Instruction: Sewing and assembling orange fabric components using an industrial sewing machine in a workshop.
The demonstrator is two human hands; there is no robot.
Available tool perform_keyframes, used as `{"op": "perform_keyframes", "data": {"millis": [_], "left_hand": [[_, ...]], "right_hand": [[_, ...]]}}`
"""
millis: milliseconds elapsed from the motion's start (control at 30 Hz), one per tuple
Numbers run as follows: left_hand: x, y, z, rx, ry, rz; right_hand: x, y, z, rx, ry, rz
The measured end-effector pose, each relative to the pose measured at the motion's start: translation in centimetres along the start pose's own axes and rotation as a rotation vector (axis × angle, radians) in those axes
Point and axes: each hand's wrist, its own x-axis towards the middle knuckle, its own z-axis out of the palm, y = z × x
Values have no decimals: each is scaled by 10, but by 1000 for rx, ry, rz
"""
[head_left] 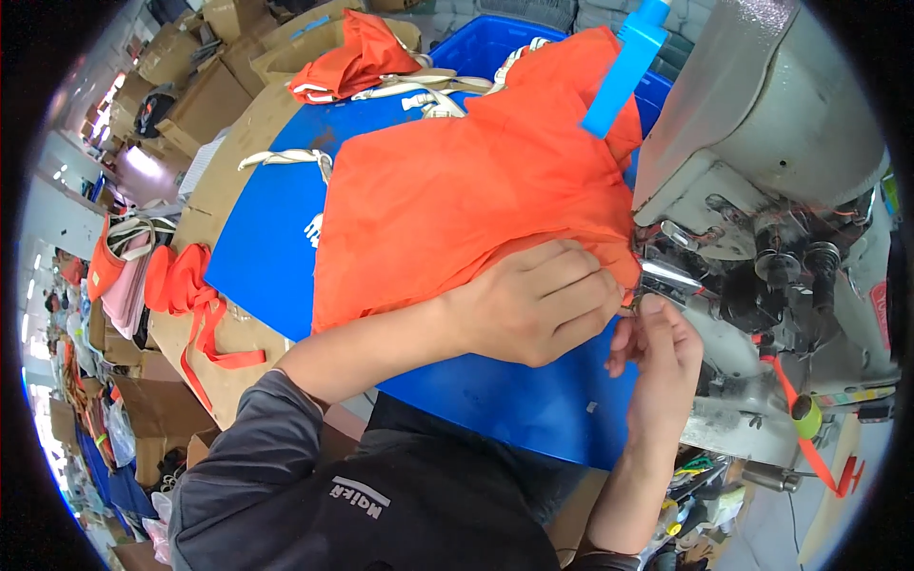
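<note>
A large piece of orange fabric (457, 181) lies over the blue work surface (514, 395), its right edge at the working end of an industrial sewing machine (695, 271). My left hand (547, 305) is closed on the fabric's near right edge, fingers curled under and partly hidden. Close by on the right, my right hand (662, 357) pinches thumb against forefinger beside the machine's metal foot. Whatever lies between those fingertips is too small to make out. The two hands nearly touch at the fabric's corner.
Cream straps with buckles (433, 100) lie beyond the fabric, near another orange bundle (357, 57) and a blue crate (490, 43). Orange strips (190, 295) hang at the left table edge. A blue bracket (624, 71) stands over the fabric. Cardboard boxes (205, 95) fill the far left.
</note>
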Motion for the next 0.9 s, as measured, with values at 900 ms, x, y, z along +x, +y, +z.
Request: {"op": "perform_keyframes", "data": {"millis": [900], "left_hand": [[0,-11,7,30,2,69]], "right_hand": [[6,8,7,-35,119,-80]]}}
